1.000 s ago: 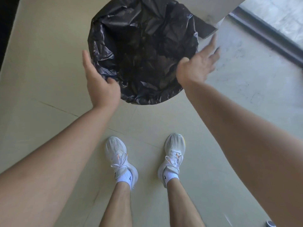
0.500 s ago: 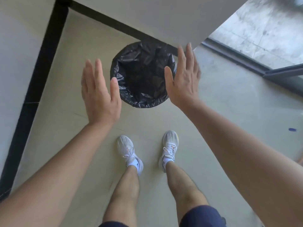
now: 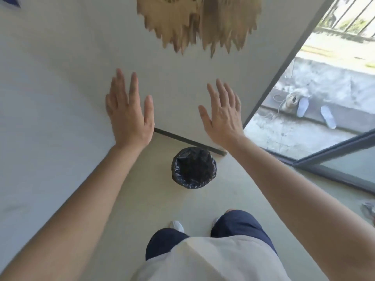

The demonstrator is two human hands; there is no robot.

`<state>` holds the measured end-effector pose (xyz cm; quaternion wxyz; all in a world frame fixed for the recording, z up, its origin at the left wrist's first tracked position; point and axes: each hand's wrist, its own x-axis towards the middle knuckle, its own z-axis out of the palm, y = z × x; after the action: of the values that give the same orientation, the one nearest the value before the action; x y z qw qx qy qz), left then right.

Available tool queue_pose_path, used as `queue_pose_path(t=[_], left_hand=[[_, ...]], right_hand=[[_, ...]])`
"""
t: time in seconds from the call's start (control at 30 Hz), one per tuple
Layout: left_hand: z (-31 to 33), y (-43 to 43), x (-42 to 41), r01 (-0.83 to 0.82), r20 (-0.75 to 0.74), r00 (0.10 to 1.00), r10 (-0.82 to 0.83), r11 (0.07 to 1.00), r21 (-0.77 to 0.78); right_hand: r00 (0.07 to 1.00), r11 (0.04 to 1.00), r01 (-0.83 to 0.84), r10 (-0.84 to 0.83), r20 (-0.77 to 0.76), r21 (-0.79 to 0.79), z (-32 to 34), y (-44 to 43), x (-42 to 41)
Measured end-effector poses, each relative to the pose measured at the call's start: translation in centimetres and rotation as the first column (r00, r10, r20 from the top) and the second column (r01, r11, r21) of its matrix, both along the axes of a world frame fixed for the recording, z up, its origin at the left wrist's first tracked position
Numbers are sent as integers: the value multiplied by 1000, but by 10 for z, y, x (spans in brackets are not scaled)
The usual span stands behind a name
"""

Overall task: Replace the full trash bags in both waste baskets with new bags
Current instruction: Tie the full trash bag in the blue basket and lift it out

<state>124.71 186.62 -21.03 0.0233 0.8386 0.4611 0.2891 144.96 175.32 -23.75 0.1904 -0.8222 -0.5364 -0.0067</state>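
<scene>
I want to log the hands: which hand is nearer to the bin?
Neither clearly. The left hand and right hand are both raised, open and empty, well above the bin, one on each side.

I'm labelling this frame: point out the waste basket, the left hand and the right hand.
waste basket (image 3: 193, 167): head view, on the black bag lining its inside.
left hand (image 3: 129, 116): head view, on the back of the hand.
right hand (image 3: 224, 118): head view, on the back of the hand.
</scene>
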Motion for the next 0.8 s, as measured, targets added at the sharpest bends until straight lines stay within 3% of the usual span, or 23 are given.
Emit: queue_pose_path(t=[0.13,0.27,0.43,0.53,0.6,0.7,0.8], left_hand=[[66,-5,-16,-41,-3,999,42,991,127],[99,-38,-49,-253,7,967,256,950,181],[100,-128,-146,-565,-126,806,578,815,128],[125,-206,-229,-780,-164,595,787,615,119],[157,-269,-282,-887,-144,420,896,438,143],[215,-371,-339,-958,-38,146,989,151,244],[254,-479,-368,-942,86,-80,993,-103,320]], right_hand=[[993,989,-114,110,44,95,53,11,4],[947,941,-320,319,34,108,81,43,-18],[728,714,-671,685,-4,201,97,77,-121],[541,533,-805,840,-47,262,115,64,-225],[370,360,-876,929,-33,320,140,40,-306],[92,32,-901,989,118,433,197,-23,-425],[-103,-221,-826,963,247,519,254,-111,-514]])
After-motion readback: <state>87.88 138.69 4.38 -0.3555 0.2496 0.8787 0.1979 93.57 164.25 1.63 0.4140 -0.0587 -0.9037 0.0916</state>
